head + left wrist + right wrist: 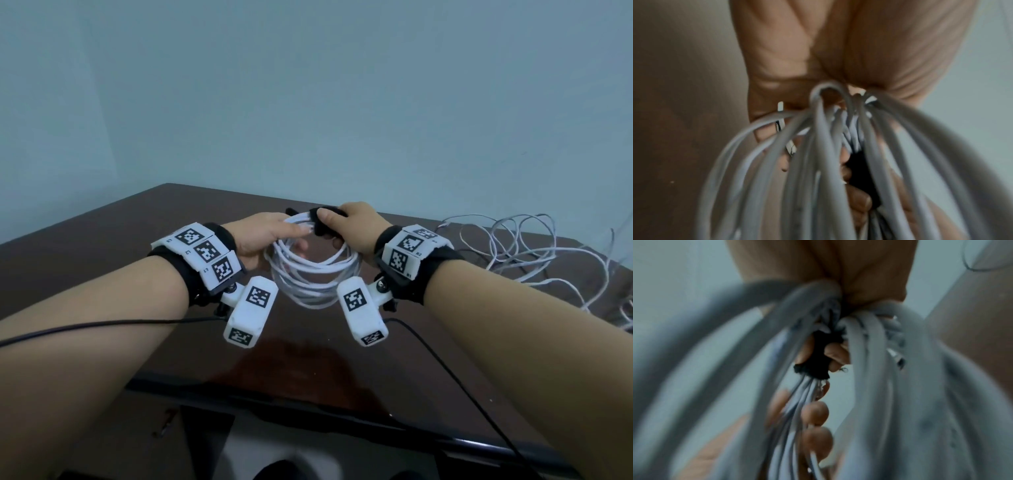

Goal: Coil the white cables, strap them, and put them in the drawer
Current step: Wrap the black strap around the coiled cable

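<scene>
- Coiled white cable (313,270) is hanging above the table (102,240), so its loops are staying gathered.
- My left hand (260,240) is gripping it at nine o'clock.
- My right hand (349,228) is pinching the black strap (325,219) at twelve, wrapping it.
- Loose cables (534,250) are waiting at three o'clock.

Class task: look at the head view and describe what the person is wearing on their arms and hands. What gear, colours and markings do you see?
Both forearms are bare, no sleeves. Each wrist carries a black band topped with white blocks printed with black-and-white square tags. A white boxy camera housing with the same tags juts from each wrist on a small mount. A thin black cable trails from each unit. The left hand and right hand wear no gloves.
</scene>
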Demonstrator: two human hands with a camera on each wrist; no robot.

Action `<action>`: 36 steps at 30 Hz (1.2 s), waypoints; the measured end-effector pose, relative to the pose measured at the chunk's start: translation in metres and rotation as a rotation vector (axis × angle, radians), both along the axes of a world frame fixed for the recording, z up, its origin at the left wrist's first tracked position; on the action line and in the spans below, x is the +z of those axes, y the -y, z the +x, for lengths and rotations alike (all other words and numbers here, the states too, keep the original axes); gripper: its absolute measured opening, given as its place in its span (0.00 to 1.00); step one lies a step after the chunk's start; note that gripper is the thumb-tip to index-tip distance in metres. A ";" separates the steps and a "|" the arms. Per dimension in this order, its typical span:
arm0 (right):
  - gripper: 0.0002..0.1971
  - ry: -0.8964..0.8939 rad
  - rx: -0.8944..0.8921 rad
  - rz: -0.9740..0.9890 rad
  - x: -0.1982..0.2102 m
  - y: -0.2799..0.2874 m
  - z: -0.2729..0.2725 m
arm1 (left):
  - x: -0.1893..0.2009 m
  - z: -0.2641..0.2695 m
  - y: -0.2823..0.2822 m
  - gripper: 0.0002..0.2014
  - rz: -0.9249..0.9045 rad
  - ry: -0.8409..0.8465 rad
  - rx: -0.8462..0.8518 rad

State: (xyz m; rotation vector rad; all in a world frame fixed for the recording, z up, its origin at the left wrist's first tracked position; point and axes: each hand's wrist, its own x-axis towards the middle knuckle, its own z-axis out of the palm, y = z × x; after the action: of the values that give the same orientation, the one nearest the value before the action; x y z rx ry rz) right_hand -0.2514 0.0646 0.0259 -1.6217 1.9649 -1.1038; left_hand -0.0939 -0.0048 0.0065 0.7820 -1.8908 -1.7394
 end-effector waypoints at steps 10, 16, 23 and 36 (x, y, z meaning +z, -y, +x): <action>0.34 0.060 -0.020 0.342 -0.029 0.057 0.029 | -0.024 0.031 0.054 0.10 -0.073 0.190 0.209; 0.26 0.334 -0.023 0.431 -0.066 0.088 0.034 | -0.034 0.047 0.083 0.28 -0.203 0.496 0.153; 0.40 0.210 0.158 0.467 -0.058 0.082 0.032 | -0.039 0.054 0.071 0.27 -0.485 0.699 -0.019; 0.45 -0.782 0.285 0.680 -0.056 0.061 0.060 | -0.046 0.041 0.059 0.31 -0.593 1.162 -0.173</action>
State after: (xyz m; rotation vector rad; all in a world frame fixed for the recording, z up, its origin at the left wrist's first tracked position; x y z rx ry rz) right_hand -0.1917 0.0039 -0.0301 -1.9537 2.0678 0.3707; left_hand -0.0534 -0.0641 -0.0392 1.5751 -3.0312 -0.6176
